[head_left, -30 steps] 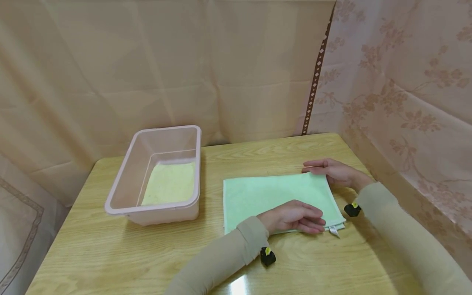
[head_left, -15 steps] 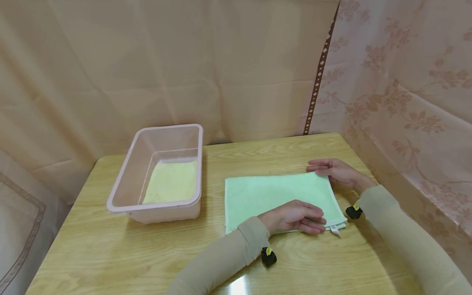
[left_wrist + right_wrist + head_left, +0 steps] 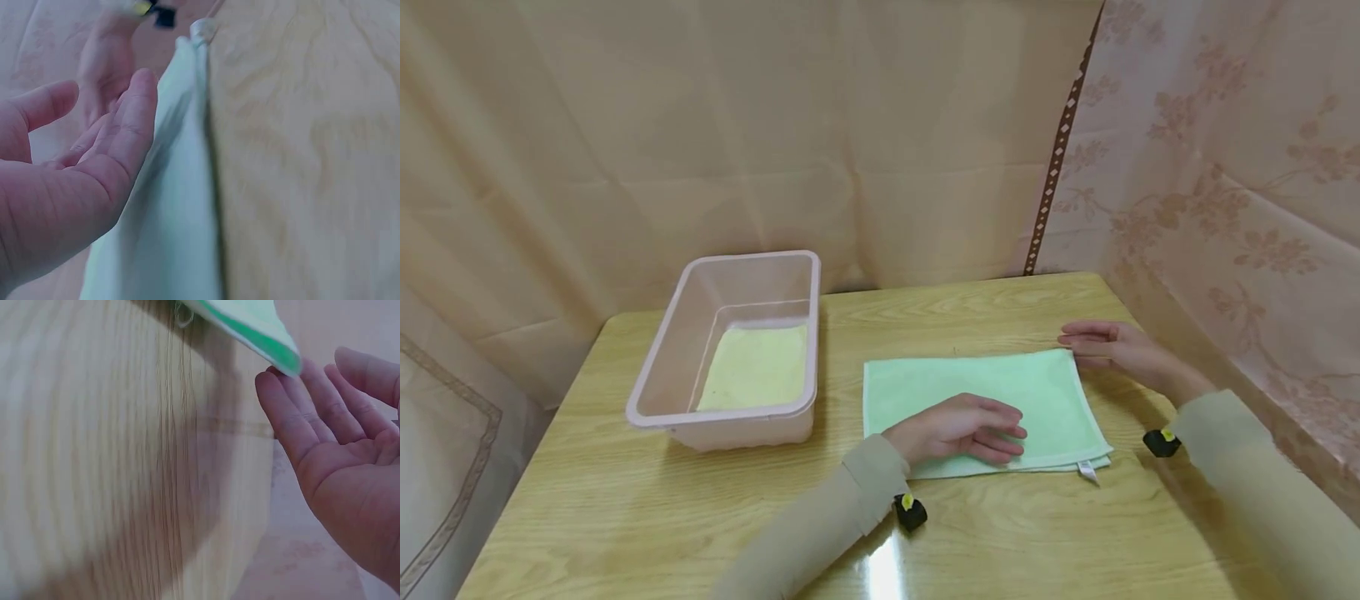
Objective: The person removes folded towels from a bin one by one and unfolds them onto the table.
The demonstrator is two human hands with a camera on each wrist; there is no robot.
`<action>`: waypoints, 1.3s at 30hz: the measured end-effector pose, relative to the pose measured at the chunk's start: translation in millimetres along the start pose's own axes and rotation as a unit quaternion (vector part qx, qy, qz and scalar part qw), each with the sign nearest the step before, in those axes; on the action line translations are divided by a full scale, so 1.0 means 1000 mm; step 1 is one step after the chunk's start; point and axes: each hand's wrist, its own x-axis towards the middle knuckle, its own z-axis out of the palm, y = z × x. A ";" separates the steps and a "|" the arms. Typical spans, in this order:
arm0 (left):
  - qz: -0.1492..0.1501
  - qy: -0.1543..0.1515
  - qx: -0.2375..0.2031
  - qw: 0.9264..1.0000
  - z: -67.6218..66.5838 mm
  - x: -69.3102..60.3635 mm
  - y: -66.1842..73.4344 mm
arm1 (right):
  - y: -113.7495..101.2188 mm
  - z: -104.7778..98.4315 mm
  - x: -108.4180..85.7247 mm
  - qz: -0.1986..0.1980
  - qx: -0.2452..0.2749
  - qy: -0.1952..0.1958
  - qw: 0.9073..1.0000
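A folded mint-green towel (image 3: 962,379) lies flat on the table, with a small white label (image 3: 1087,472) at its near right corner. My left hand (image 3: 966,429) is over the towel's near part, fingers loosely extended; in the left wrist view the hand (image 3: 94,162) holds nothing. At the far right corner of the towel is my right hand (image 3: 1120,350). Seen from the right wrist, its relaxed fingers (image 3: 290,425) reach towards the slightly raised towel corner (image 3: 284,356). Whether the fingertips touch the cloth I cannot tell.
A pale pink plastic basin (image 3: 745,432) stands left of the towel, holding a flat yellow cloth (image 3: 756,367). The wooden table (image 3: 1000,533) meets a beige curtain (image 3: 775,125) behind and a floral curtain (image 3: 1240,208) on the right.
My left hand has shifted left across the towel. My right hand has drawn back to the right from the far right corner, which it covered earlier. The towel lies about as before.
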 end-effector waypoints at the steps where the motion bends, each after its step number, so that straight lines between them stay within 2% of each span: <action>1: 0.007 -0.001 0.004 1.000 -0.005 -0.005 0.002 | 0.000 -0.002 -0.005 0.003 -0.008 -0.003 1.000; 5: 0.025 -0.002 0.014 1.000 -0.026 -0.032 0.007 | 0.003 -0.005 -0.026 -0.002 -0.053 -0.007 0.999; 8: 0.038 0.002 0.019 0.999 -0.040 -0.055 0.010 | 0.007 -0.005 -0.041 -0.007 -0.066 -0.007 0.998; 13: 0.059 0.024 0.024 0.998 -0.061 -0.088 0.013 | 0.012 -0.004 -0.063 -0.003 -0.040 -0.042 0.998; 19: 0.074 0.078 0.039 0.993 -0.083 -0.127 0.007 | 0.020 0.000 -0.077 -0.004 0.032 -0.126 0.992; 23: 0.073 0.097 0.051 0.991 -0.085 -0.146 -0.004 | 0.032 -0.001 -0.079 -0.010 0.112 -0.184 0.977; 25: 0.071 0.104 0.051 0.991 -0.084 -0.153 -0.009 | 0.037 -0.001 -0.079 -0.005 0.138 -0.209 0.968; 28: 0.071 0.118 0.049 0.989 -0.079 -0.158 -0.016 | 0.043 0.002 -0.079 0.017 0.157 -0.230 0.960; 33: 0.075 0.158 0.053 0.983 -0.075 -0.168 -0.022 | 0.042 0.007 -0.079 0.044 0.157 -0.237 0.958; 36: 0.079 0.174 0.054 0.980 -0.074 -0.173 -0.024 | 0.042 0.008 -0.079 0.047 0.139 -0.231 0.962; 39: 0.085 0.176 0.054 0.979 -0.073 -0.175 -0.026 | 0.041 0.010 -0.080 0.056 0.121 -0.219 0.967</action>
